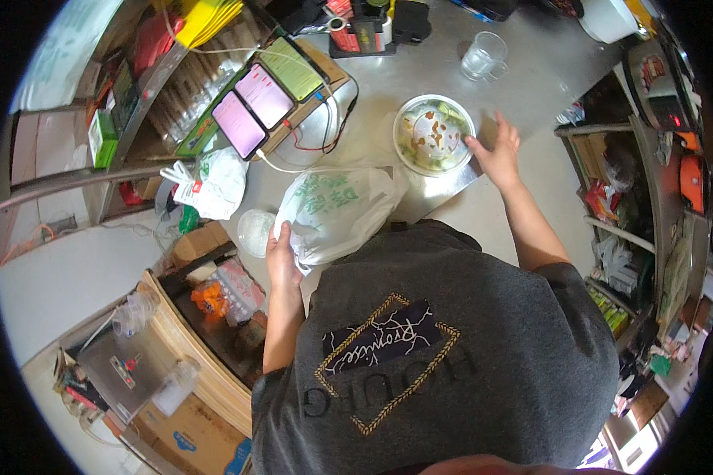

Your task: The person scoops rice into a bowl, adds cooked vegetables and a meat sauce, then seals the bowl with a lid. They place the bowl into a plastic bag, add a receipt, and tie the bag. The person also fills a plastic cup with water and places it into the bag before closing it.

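Observation:
My left hand (pixel 281 257) is closed on the edge of a white plastic bag (pixel 337 210) with green print, which lies in front of me near the edge of the metal counter. Beside that hand sits a small round clear tub (pixel 255 234). Farther right stands a round plastic takeaway bowl (pixel 413 162) with a clear lid, and pale green and brown food shows inside. My right hand (pixel 499 154) is at the bowl's right side, fingers spread and the thumb at its rim.
A glass mug (pixel 484 57) stands beyond the bowl. Phones (pixel 264 95) rest on a board at the left, with cables trailing over the counter (pixel 547 87). A knotted white bag (pixel 214 186) lies nearby. Shelves with packages (pixel 610 190) line the right.

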The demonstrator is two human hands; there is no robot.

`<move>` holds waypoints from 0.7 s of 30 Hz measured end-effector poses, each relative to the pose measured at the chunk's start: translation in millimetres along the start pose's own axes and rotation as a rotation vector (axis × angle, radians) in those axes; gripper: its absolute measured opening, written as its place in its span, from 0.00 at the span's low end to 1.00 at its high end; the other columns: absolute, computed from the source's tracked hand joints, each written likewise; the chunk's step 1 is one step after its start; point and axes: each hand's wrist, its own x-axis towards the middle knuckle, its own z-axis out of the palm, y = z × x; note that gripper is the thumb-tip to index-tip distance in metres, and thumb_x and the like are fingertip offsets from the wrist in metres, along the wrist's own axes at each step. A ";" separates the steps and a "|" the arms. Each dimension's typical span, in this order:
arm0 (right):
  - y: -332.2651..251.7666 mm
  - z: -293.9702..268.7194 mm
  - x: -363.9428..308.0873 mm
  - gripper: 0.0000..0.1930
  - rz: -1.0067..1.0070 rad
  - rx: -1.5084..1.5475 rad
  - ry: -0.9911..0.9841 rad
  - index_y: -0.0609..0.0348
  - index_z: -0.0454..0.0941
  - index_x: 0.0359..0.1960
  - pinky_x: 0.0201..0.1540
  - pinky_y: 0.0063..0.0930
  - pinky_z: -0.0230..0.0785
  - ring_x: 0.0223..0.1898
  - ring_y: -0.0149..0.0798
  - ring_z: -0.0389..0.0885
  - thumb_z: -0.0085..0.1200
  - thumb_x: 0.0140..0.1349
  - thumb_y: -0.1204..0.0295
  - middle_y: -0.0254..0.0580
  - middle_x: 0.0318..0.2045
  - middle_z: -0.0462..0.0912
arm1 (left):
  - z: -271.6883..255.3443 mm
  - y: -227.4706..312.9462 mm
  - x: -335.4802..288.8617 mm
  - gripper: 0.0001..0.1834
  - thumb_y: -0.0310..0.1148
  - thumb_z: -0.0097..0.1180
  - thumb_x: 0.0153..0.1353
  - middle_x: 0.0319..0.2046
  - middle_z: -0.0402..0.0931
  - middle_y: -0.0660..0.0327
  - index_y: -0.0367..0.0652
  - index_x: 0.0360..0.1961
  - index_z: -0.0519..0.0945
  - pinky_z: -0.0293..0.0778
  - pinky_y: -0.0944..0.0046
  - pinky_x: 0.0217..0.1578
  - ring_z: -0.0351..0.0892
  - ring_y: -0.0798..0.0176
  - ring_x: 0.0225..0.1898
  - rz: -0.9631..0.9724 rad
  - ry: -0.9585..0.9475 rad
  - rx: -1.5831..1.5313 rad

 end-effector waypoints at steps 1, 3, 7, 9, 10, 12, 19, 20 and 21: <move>2.9 8.5 5.2 0.31 0.130 0.234 -0.234 0.58 0.69 0.59 0.51 0.37 0.66 0.48 0.41 0.74 0.63 0.54 0.60 0.45 0.49 0.77 | -3.3 -2.3 0.8 0.16 0.32 0.46 0.68 0.45 0.76 0.56 0.40 0.55 0.69 0.79 0.59 0.40 0.79 0.60 0.41 0.010 0.039 0.009; 3.7 24.3 8.3 0.28 0.460 0.643 -0.712 0.57 0.68 0.60 0.50 0.31 0.68 0.46 0.35 0.77 0.61 0.58 0.65 0.39 0.47 0.79 | -9.2 -7.7 2.5 0.15 0.32 0.47 0.68 0.44 0.76 0.58 0.40 0.54 0.70 0.78 0.61 0.39 0.79 0.62 0.40 0.023 0.069 0.030; -15.1 44.3 1.1 0.23 0.494 1.324 -0.507 0.62 0.71 0.56 0.41 0.22 0.71 0.39 0.28 0.78 0.59 0.59 0.69 0.37 0.43 0.80 | -18.8 -17.1 2.9 0.15 0.34 0.47 0.68 0.43 0.77 0.59 0.39 0.52 0.71 0.77 0.62 0.39 0.78 0.64 0.39 0.059 0.068 0.037; -28.8 48.2 6.2 0.20 0.582 1.231 -0.445 0.61 0.71 0.55 0.38 0.21 0.72 0.39 0.27 0.78 0.54 0.63 0.66 0.38 0.41 0.80 | -22.1 -19.7 1.6 0.14 0.33 0.48 0.67 0.43 0.77 0.60 0.40 0.52 0.71 0.74 0.65 0.41 0.76 0.66 0.41 0.045 0.057 0.040; -34.8 48.9 12.4 0.19 0.622 1.157 -0.447 0.62 0.71 0.53 0.35 0.20 0.72 0.36 0.27 0.78 0.53 0.63 0.65 0.38 0.40 0.80 | -23.3 -20.6 1.2 0.15 0.33 0.48 0.67 0.43 0.77 0.60 0.40 0.53 0.71 0.73 0.65 0.42 0.76 0.66 0.41 0.015 0.118 0.045; -42.1 47.5 29.1 0.17 0.686 1.015 -0.637 0.63 0.71 0.46 0.25 0.17 0.70 0.24 0.27 0.77 0.47 0.66 0.61 0.38 0.29 0.79 | -24.7 -22.7 1.1 0.15 0.33 0.48 0.67 0.43 0.77 0.61 0.40 0.53 0.71 0.73 0.66 0.41 0.76 0.66 0.41 0.038 0.113 0.049; -66.2 31.4 36.4 0.17 0.857 1.396 -0.922 0.62 0.67 0.47 0.26 0.20 0.75 0.25 0.31 0.80 0.48 0.63 0.63 0.42 0.27 0.81 | -26.2 -27.9 6.5 0.17 0.34 0.46 0.68 0.45 0.76 0.58 0.39 0.55 0.70 0.73 0.63 0.44 0.76 0.64 0.43 0.040 0.119 0.087; -70.9 25.6 31.3 0.20 0.813 1.395 -0.865 0.63 0.64 0.52 0.35 0.23 0.79 0.35 0.35 0.83 0.50 0.61 0.68 0.47 0.38 0.80 | -25.1 -28.9 7.4 0.17 0.34 0.46 0.68 0.46 0.76 0.59 0.39 0.55 0.70 0.73 0.63 0.44 0.76 0.65 0.43 0.042 0.126 0.094; -75.6 19.1 25.5 0.22 0.726 1.444 -0.881 0.63 0.63 0.54 0.37 0.25 0.79 0.38 0.37 0.82 0.51 0.60 0.70 0.48 0.41 0.79 | -24.4 -29.3 7.7 0.17 0.34 0.46 0.68 0.46 0.76 0.59 0.39 0.55 0.70 0.73 0.63 0.44 0.76 0.65 0.44 0.046 0.116 0.096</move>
